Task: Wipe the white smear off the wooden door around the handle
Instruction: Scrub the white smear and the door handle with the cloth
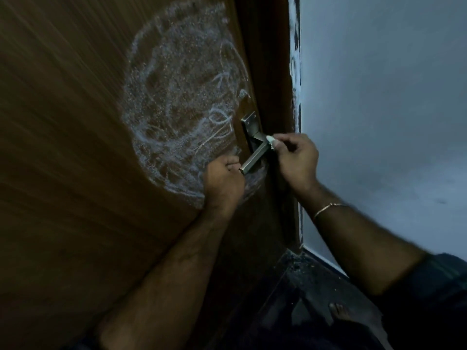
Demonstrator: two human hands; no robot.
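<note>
One smeared wooden door (75, 147), grey wall (379, 97)

Both bare forearms reach up and forward. Left hand (223, 181) curled, fingertips at the free end of the metal lever handle (254, 156). Right hand (298, 157), further right, pinches a small white wad (271, 142); thin gold bracelet (328, 207) on its wrist.

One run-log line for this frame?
left hand: at handle tip | right hand: pinches white wad on handle | smear: remains
</note>
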